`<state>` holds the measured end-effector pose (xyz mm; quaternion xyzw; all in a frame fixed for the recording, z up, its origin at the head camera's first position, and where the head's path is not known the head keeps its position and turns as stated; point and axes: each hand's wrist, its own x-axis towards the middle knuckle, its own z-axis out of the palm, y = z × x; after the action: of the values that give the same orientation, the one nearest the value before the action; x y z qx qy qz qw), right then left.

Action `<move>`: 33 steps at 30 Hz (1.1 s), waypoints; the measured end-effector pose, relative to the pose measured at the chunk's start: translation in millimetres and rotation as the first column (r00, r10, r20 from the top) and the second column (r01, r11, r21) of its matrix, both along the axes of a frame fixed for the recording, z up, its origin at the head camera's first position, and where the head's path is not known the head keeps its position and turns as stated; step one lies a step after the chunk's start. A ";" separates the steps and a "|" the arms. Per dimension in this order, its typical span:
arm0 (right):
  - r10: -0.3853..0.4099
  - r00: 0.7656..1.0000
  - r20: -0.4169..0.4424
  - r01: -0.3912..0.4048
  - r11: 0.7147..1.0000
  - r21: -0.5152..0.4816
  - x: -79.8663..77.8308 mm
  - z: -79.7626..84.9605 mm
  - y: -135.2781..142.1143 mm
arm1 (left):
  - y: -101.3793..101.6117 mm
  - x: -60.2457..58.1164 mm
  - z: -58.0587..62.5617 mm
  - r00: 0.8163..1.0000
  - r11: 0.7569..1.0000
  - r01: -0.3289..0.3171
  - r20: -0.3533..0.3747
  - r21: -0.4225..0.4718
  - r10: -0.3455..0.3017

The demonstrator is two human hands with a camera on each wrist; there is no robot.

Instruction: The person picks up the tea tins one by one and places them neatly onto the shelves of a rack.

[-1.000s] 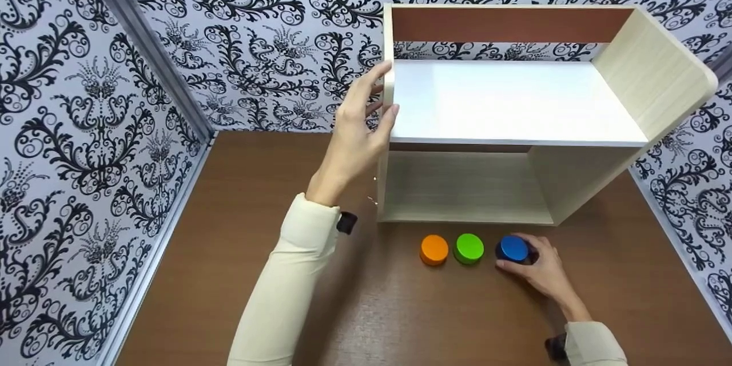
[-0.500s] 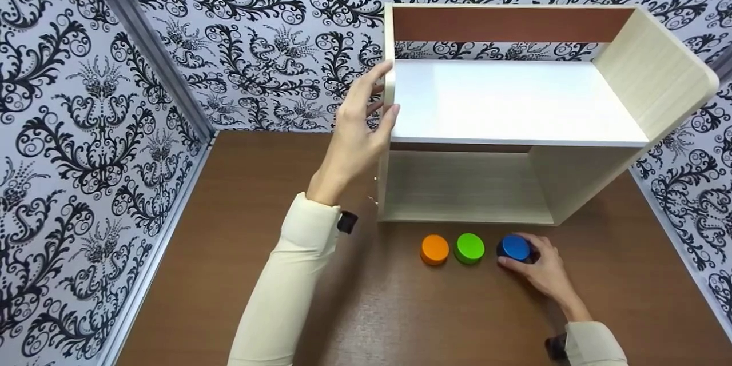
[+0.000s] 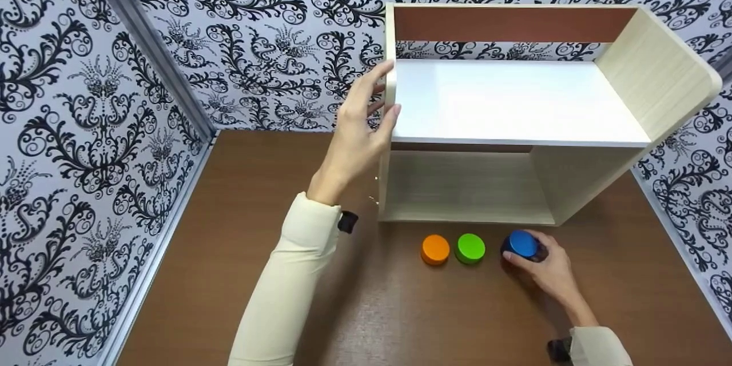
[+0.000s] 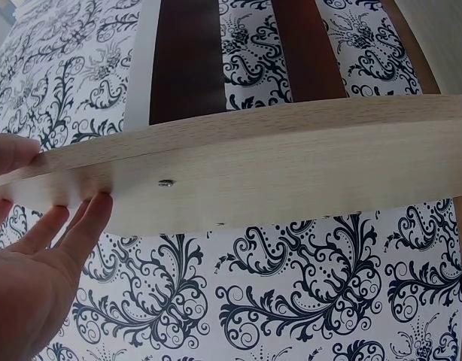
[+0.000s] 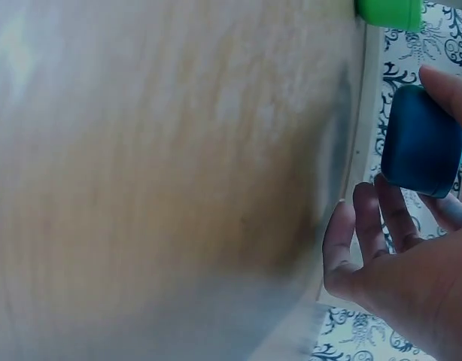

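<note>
My left hand (image 3: 359,128) grips the front edge of the left side panel of a pale wooden shelf unit (image 3: 514,142). In the left wrist view, its fingers lie along the outer face of that side panel (image 4: 276,165), with the thumb over the edge. Between the thumb and fingers of my right hand (image 3: 553,271) is a small round blue container (image 3: 521,243), close over the table in front of the unit's lower right corner. The right wrist view shows the blue side of the container, pinched from both sides. To its left stand a green round container (image 3: 470,248) and an orange one (image 3: 436,249).
The brown table (image 3: 229,274) extends around the unit on both sides and in front. Patterned walls (image 3: 257,57) enclose the back and both sides. The unit has a white middle shelf (image 3: 514,103) and a wooden bottom board (image 3: 463,189).
My right hand has shifted slightly to the right with the blue container, away from the green one. The left hand keeps its hold on the side panel.
</note>
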<state>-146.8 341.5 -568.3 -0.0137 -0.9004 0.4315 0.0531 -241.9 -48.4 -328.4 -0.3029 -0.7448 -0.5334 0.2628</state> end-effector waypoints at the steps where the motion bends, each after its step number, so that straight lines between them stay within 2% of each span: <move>1: 0.000 1.000 0.001 0.000 1.000 -0.005 0.5 1.9 -0.7 | -0.2 -0.1 0.0 1.000 1.000 -0.001 -0.001 -0.001 0.001; 9: 0.006 0.999 -0.031 -0.007 1.000 -0.028 6.7 18.3 -9.8 | -1.0 0.7 0.2 1.000 1.000 0.001 0.000 -0.001 -0.001; 25: -0.033 0.990 -0.139 0.023 0.997 -0.073 15.7 58.6 -40.1 | 0.0 -0.3 -0.1 1.000 1.000 -0.010 -0.026 -0.005 0.010; 33: 0.018 0.984 -0.176 -0.043 0.989 -0.140 21.7 80.7 -51.5 | -0.2 -0.3 0.1 1.000 1.000 -0.010 -0.026 -0.006 0.010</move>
<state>-125.1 290.1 -487.6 0.0341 -0.8591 0.4954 0.1242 -242.2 -48.5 -328.3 -0.3070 -0.7443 -0.5259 0.2742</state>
